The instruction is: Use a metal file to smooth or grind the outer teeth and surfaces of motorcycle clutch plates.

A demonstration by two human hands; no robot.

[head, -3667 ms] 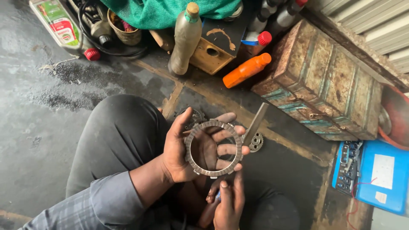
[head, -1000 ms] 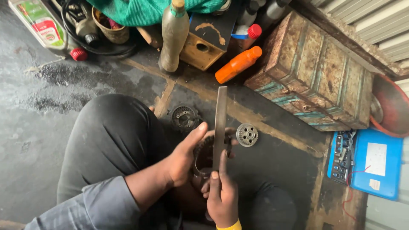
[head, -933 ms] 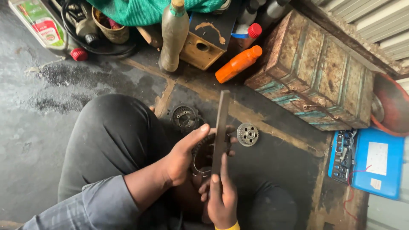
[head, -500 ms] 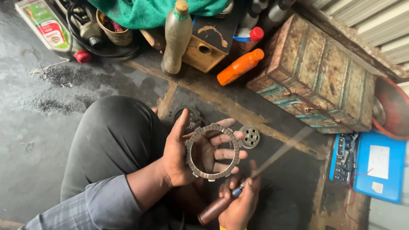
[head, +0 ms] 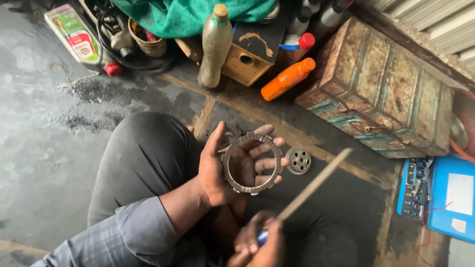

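My left hand (head: 225, 168) holds a grey metal ring plate with notched tabs (head: 251, 163), flat across the open fingers, above my knee in dark trousers. My right hand (head: 257, 242) at the bottom edge grips the handle of a long flat metal file (head: 311, 185). The blurred file points up and to the right, clear of the ring. A small round perforated metal hub (head: 298, 160) lies on the dark floor just right of the ring. Another toothed part (head: 228, 134) peeks out behind my left fingers.
A rusty metal box (head: 381, 84) stands at the right, with an orange bottle (head: 287, 79), a dusty plastic bottle (head: 215, 47) and a small wooden box (head: 247, 59) at the back. A blue socket case (head: 448, 198) lies far right. A green-labelled oil container (head: 74, 34) is top left.
The file stood upright against the ring a second ago. My right hand has since dropped lower and swung the file away to the right. The ring now lies flat in my left hand.
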